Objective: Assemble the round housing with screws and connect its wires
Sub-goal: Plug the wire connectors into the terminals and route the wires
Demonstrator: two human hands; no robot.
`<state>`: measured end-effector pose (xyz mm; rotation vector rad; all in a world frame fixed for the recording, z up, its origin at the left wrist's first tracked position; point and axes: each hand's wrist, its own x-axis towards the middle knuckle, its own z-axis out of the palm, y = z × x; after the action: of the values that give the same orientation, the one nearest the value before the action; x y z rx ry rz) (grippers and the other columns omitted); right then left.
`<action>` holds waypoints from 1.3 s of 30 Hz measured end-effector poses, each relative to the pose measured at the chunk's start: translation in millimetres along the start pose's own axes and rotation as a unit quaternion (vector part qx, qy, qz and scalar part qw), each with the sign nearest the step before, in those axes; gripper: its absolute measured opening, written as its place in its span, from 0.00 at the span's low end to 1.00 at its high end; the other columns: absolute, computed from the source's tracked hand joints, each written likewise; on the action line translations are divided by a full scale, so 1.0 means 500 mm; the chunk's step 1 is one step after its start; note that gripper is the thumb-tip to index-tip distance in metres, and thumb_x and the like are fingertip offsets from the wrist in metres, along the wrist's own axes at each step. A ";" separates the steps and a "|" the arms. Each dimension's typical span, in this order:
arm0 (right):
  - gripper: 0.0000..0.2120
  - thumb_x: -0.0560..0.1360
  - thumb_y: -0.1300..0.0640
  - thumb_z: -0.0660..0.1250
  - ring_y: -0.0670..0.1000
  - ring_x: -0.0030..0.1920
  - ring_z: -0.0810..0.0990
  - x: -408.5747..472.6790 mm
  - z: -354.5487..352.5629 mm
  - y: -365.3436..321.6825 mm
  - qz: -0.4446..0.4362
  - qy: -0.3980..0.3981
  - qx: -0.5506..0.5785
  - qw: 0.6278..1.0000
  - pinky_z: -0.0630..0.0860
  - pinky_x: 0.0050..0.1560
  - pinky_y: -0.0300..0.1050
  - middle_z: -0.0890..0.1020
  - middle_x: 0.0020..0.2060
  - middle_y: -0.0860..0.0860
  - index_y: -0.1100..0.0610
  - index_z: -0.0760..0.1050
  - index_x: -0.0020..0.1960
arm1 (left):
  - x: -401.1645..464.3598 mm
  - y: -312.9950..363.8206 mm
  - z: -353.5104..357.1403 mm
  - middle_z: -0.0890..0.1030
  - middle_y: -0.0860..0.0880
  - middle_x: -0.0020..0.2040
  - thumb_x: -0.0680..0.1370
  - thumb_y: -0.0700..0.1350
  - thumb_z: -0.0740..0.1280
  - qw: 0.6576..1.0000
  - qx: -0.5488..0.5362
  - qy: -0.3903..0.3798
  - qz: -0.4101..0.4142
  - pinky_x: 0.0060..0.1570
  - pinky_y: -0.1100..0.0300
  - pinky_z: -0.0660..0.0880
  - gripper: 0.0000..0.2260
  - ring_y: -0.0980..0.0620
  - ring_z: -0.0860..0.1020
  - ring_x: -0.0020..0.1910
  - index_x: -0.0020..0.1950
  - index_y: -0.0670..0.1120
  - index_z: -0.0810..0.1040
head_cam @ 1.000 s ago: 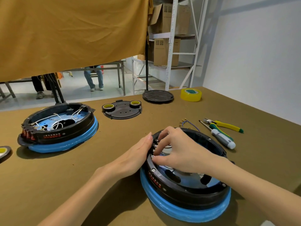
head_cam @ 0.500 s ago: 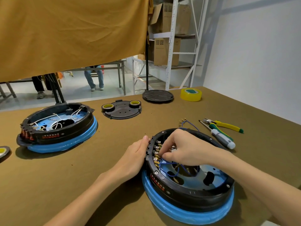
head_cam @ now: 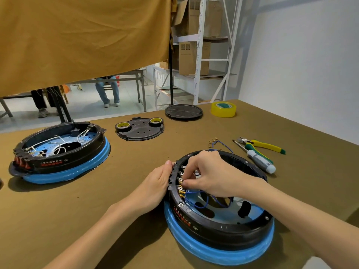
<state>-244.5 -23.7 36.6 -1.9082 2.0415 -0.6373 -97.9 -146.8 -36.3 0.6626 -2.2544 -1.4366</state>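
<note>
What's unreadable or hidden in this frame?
Head view only:
- Right hand fingertips: curled over the terminals; what they pinch is hidden.
- Housing red label: too small to read.
- Left hand palm: pressed against the rim, contact hidden.
- Object at the left edge: cut off.

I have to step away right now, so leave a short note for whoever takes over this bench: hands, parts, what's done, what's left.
Left hand: flat against the outer left rim of the near housing, steadying it.
Right hand: fingers curled inside at the row of terminals, pinching a blue wire end.
Done: some blue wires already sit on the lower terminals.
Left: the remaining terminals; spare wires lie behind the housing.
Screwdriver and pliers lie to the right, untouched; lid lies at the back.
</note>
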 end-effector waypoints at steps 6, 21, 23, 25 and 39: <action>0.06 0.78 0.52 0.73 0.49 0.46 0.80 0.010 -0.014 0.005 -0.024 -0.051 -0.003 0.998 0.64 0.54 0.42 0.85 0.44 0.47 0.53 0.87 0.48 | -0.005 0.011 -0.001 0.81 0.76 0.46 0.83 0.62 0.46 1.000 -0.002 0.002 0.000 0.46 0.84 0.66 0.20 0.78 0.77 0.51 0.52 0.60 0.77; 0.05 0.75 0.48 0.75 0.50 0.40 0.80 0.026 -0.059 0.031 -0.017 -0.070 0.014 0.997 0.77 0.41 0.46 0.85 0.42 0.49 0.49 0.87 0.45 | -0.004 0.003 -0.008 0.86 0.49 0.54 0.86 0.62 0.45 0.998 0.053 -0.016 0.003 0.64 0.50 0.75 0.28 0.54 0.82 0.56 0.58 0.49 0.82; 0.05 0.74 0.48 0.76 0.47 0.41 0.79 0.025 -0.067 0.042 -0.016 -0.031 -0.001 0.999 0.76 0.42 0.44 0.84 0.42 0.48 0.48 0.87 0.44 | -0.003 0.000 -0.002 0.85 0.49 0.52 0.85 0.64 0.45 0.998 0.066 0.010 0.001 0.61 0.51 0.75 0.30 0.56 0.82 0.53 0.56 0.49 0.82; 0.04 0.74 0.48 0.76 0.46 0.42 0.78 0.021 -0.061 0.043 -0.021 -0.030 -0.017 0.999 0.76 0.43 0.42 0.83 0.42 0.48 0.48 0.87 0.45 | -0.003 0.000 0.004 0.85 0.51 0.54 0.83 0.67 0.44 0.997 0.074 0.033 -0.003 0.60 0.57 0.72 0.32 0.62 0.80 0.53 0.60 0.49 0.81; 0.04 0.76 0.56 0.74 0.45 0.43 0.79 0.024 -0.020 0.030 -0.041 -0.008 -0.029 0.999 0.68 0.41 0.24 0.83 0.41 0.48 0.54 0.87 0.46 | -0.001 -0.006 0.010 0.84 0.46 0.56 0.86 0.60 0.45 0.997 0.058 0.040 -0.008 0.66 0.44 0.73 0.29 0.49 0.81 0.58 0.60 0.46 0.81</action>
<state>-263.5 -33.9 38.9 -2.0322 2.0015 -0.5849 -99.9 -144.1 -40.8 0.7615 -2.2886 -1.2694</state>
